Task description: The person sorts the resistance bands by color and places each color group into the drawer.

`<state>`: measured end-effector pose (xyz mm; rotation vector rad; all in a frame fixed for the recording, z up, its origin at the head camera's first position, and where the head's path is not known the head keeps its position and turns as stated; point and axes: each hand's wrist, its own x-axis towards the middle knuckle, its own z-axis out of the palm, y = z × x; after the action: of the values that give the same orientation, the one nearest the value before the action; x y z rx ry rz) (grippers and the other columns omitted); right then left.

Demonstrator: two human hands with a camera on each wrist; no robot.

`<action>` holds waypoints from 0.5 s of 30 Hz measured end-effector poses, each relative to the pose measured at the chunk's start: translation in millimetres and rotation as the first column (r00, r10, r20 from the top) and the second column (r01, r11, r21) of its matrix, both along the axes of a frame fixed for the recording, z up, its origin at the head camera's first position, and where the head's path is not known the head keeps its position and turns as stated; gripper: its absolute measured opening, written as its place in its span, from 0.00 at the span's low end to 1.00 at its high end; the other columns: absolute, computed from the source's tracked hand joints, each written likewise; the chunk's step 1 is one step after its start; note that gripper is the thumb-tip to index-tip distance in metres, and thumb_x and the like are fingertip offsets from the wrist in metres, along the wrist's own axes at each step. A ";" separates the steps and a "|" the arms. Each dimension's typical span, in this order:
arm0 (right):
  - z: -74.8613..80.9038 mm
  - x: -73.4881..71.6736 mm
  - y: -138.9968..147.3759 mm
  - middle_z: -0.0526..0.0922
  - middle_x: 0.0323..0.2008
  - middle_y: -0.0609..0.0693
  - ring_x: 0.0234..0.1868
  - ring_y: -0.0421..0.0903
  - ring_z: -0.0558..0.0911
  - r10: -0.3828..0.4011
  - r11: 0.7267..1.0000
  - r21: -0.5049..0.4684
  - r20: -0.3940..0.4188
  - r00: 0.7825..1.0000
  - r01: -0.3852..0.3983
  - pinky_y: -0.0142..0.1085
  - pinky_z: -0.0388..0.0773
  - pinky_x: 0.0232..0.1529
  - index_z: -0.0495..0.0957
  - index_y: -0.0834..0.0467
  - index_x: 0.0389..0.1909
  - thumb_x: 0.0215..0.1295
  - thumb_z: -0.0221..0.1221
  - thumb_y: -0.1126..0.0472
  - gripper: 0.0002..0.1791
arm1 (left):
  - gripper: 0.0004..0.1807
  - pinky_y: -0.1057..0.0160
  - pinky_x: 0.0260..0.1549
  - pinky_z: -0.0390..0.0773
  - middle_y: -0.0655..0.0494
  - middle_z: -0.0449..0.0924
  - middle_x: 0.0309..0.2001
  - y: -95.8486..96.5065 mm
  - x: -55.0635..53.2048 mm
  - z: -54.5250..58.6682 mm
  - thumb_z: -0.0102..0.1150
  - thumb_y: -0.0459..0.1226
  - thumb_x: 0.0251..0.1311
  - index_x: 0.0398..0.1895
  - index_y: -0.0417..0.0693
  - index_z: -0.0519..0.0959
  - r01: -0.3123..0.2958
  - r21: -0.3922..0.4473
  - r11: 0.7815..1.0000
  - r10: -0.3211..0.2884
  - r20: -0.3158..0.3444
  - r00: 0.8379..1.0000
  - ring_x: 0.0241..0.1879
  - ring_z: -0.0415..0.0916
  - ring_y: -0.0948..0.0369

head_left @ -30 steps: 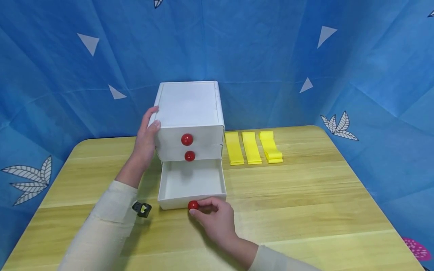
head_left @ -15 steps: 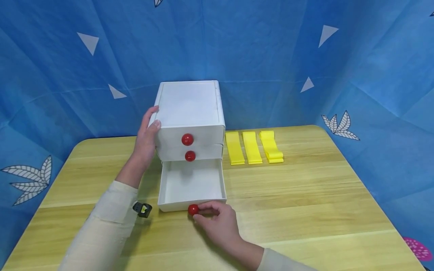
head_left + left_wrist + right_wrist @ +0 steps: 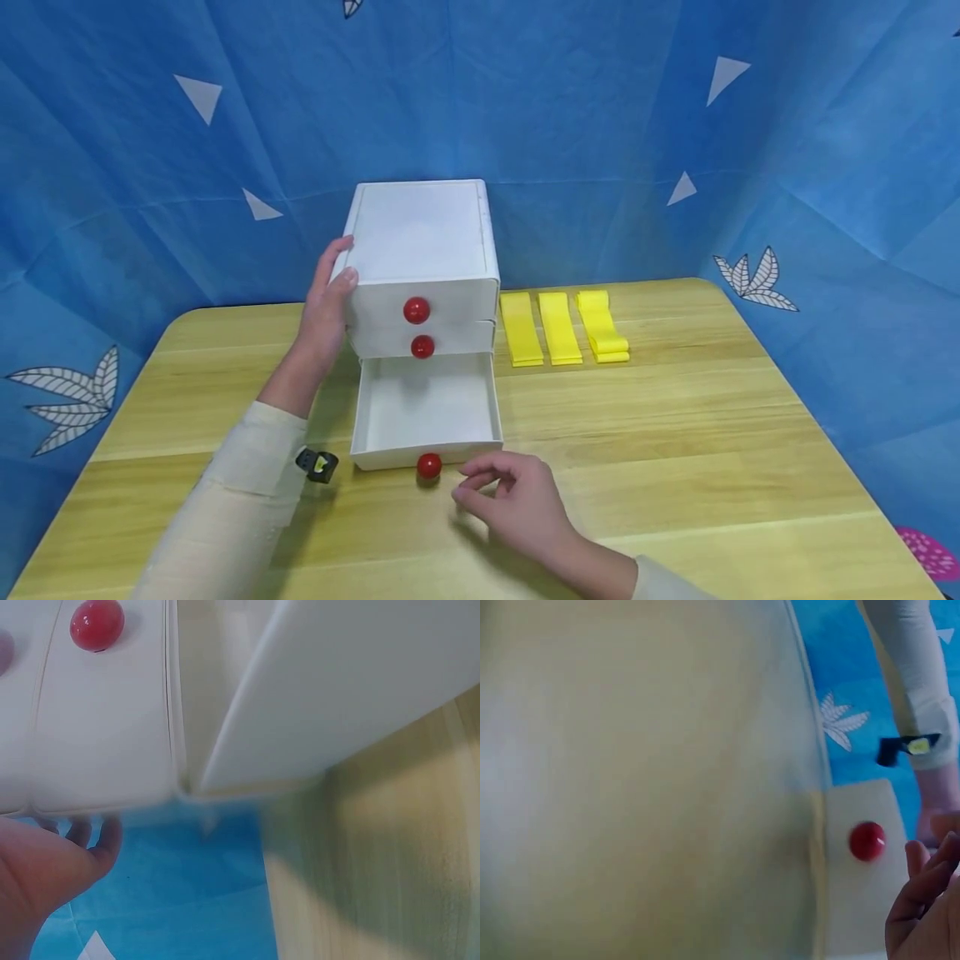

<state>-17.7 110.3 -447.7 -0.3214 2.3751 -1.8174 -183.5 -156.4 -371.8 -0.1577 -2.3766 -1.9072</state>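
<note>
A white drawer cabinet [image 3: 420,229] with red round knobs stands at the back of the table. Its bottom drawer [image 3: 423,404] is pulled out, with nothing inside, and the two upper drawers are in. My left hand [image 3: 324,304] rests against the cabinet's left side, thumb and a fingertip at the top edge. In the left wrist view its fingers [image 3: 109,840] touch the side wall. My right hand [image 3: 517,504] is just right of the bottom drawer's red knob [image 3: 429,466], apart from it. Its fingers are loosely bent with nothing between them.
Three folded yellow strips [image 3: 521,329] lie side by side on the wooden table [image 3: 675,433], right of the cabinet. A blue patterned cloth [image 3: 585,125] hangs behind. A small black device [image 3: 317,465] sits on the left sleeve.
The bottom drawer has come slightly further out toward me. My right hand has let go of its knob and moved right. The left hand keeps its place.
</note>
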 end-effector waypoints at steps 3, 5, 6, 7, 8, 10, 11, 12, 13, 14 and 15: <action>9.4 -3.5 11.1 0.86 0.29 0.43 0.13 0.34 0.65 -0.012 1.000 -0.025 -0.067 0.998 0.010 0.25 0.60 0.12 0.87 0.55 0.36 0.56 0.73 0.62 0.08 | 0.31 0.33 0.58 0.65 0.57 0.48 0.76 0.7 -0.1 -0.5 0.38 0.58 0.72 0.77 0.78 0.49 -0.002 -0.009 1.000 0.002 0.003 1.000 0.70 0.54 0.47; 16.2 -7.2 18.7 0.86 0.29 0.43 0.12 0.34 0.64 -0.038 0.998 -0.045 -0.123 0.992 0.032 0.26 0.59 0.11 0.87 0.53 0.35 0.55 0.73 0.63 0.08 | 0.31 0.34 0.58 0.65 0.57 0.48 0.75 0.9 -0.3 -0.7 0.38 0.58 0.72 0.77 0.77 0.49 -0.003 -0.011 1.000 0.003 0.003 1.000 0.69 0.55 0.47; 19.6 -9.1 22.3 0.86 0.29 0.44 0.12 0.34 0.64 -0.050 0.998 -0.055 -0.151 0.987 0.042 0.26 0.59 0.10 0.87 0.53 0.35 0.55 0.73 0.63 0.08 | 0.31 0.34 0.58 0.66 0.56 0.49 0.75 0.9 -0.4 -0.8 0.38 0.58 0.72 0.77 0.77 0.49 -0.004 -0.014 1.000 0.004 0.001 1.000 0.69 0.55 0.47; 22.9 -11.1 25.7 0.85 0.29 0.44 0.12 0.34 0.64 -0.062 0.997 -0.066 -0.176 0.982 0.051 0.27 0.58 0.10 0.87 0.53 0.35 0.55 0.73 0.63 0.07 | 0.31 0.34 0.58 0.66 0.56 0.49 0.75 0.7 -0.5 -0.9 0.38 0.58 0.72 0.77 0.77 0.49 -0.003 -0.016 1.000 0.003 -0.003 1.000 0.69 0.55 0.47; 25.9 -12.9 28.9 0.85 0.29 0.45 0.12 0.35 0.63 -0.073 0.995 -0.078 -0.194 0.978 0.059 0.27 0.58 0.09 0.87 0.53 0.35 0.55 0.73 0.64 0.07 | 0.32 0.35 0.58 0.66 0.56 0.50 0.75 0.6 -0.5 -1.0 0.38 0.58 0.72 0.77 0.77 0.49 -0.003 -0.018 1.000 0.003 -0.006 1.000 0.68 0.56 0.48; 31.1 -16.8 34.5 0.85 0.29 0.46 0.12 0.35 0.63 -0.091 0.993 -0.094 -0.228 0.969 0.071 0.28 0.58 0.09 0.87 0.54 0.35 0.56 0.73 0.65 0.08 | 0.32 0.34 0.57 0.66 0.55 0.50 0.75 -0.2 -0.5 -1.0 0.38 0.58 0.72 0.77 0.77 0.49 -0.002 -0.017 1.000 0.002 -0.010 1.000 0.68 0.56 0.47; 33.3 -18.8 36.9 0.85 0.29 0.47 0.12 0.36 0.63 -0.102 0.992 -0.102 -0.239 0.966 0.080 0.28 0.58 0.09 0.87 0.54 0.36 0.56 0.73 0.66 0.08 | 0.32 0.35 0.57 0.66 0.55 0.50 0.74 -0.4 -0.5 -1.1 0.38 0.58 0.72 0.77 0.77 0.49 -0.001 -0.017 1.000 0.000 -0.012 1.000 0.68 0.56 0.47; 35.5 -20.7 39.1 0.85 0.29 0.47 0.12 0.36 0.63 -0.113 0.990 -0.111 -0.247 0.963 0.088 0.29 0.58 0.09 0.87 0.55 0.36 0.56 0.73 0.66 0.08 | 0.31 0.34 0.58 0.66 0.55 0.50 0.74 -0.7 -0.5 -1.2 0.38 0.58 0.72 0.77 0.77 0.49 0.000 -0.016 1.000 0.000 -0.014 1.000 0.68 0.56 0.47; 36.8 -23.0 41.0 0.85 0.29 0.48 0.12 0.37 0.63 -0.122 0.988 -0.118 -0.255 0.959 0.095 0.29 0.58 0.09 0.87 0.55 0.36 0.55 0.72 0.67 0.08 | 0.31 0.34 0.58 0.66 0.55 0.50 0.75 -1.0 -0.6 -1.4 0.38 0.58 0.72 0.77 0.77 0.49 0.001 -0.013 1.000 -0.001 -0.014 1.000 0.68 0.56 0.47; 37.7 -25.4 42.9 0.85 0.29 0.48 0.12 0.37 0.63 -0.132 0.987 -0.125 -0.262 0.956 0.102 0.30 0.58 0.09 0.87 0.56 0.37 0.55 0.72 0.68 0.09 | 0.31 0.34 0.58 0.65 0.55 0.50 0.75 -1.1 -0.6 -1.4 0.38 0.58 0.72 0.77 0.77 0.49 0.002 -0.010 1.000 -0.002 -0.013 1.000 0.68 0.56 0.47; 39.3 -27.7 44.5 0.85 0.29 0.49 0.12 0.38 0.63 -0.141 0.985 -0.130 -0.267 0.953 0.110 0.30 0.58 0.09 0.87 0.56 0.37 0.55 0.72 0.69 0.09 | 0.31 0.34 0.58 0.65 0.55 0.49 0.75 -1.3 -0.8 -1.4 0.38 0.58 0.72 0.77 0.77 0.49 0.002 -0.008 1.000 -0.002 -0.012 1.000 0.68 0.55 0.47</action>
<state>-45.5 154.8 -408.4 -0.4753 2.5290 -2.0947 -184.3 -157.7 -373.2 -0.1721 -2.3771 -1.8925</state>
